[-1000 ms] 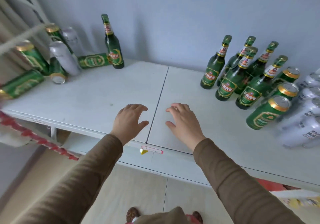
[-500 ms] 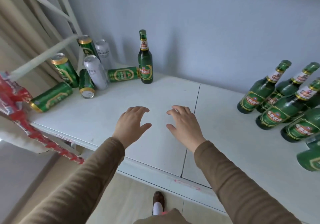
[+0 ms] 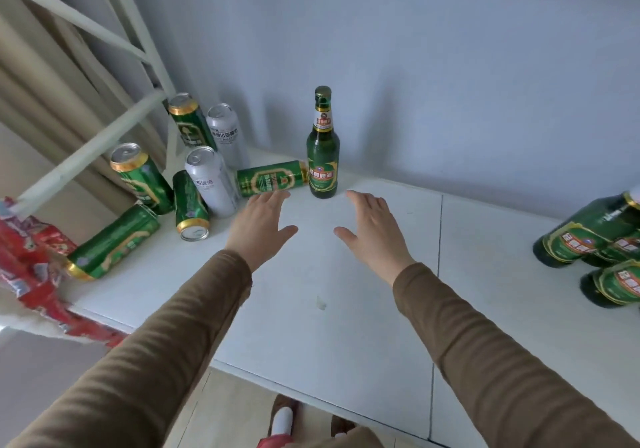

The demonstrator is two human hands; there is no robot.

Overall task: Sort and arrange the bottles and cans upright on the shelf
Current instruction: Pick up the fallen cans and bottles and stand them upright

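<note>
Green bottle (image 3: 322,156) upright; hands (image 3: 260,226) (image 3: 374,231) spread, empty.

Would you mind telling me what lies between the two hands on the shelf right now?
Only bare white shelf shows between the left hand and right hand in the head view; the upright bottle stands just beyond the gap.

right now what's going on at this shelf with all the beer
A person is sorting beer on a white shelf. Both hands are empty, fingers spread: the left hand reaches toward a green can lying on its side, the right hand is near the upright green bottle. Two more green cans lie tipped at the left among standing cans. More bottles stand at the right edge.
</note>
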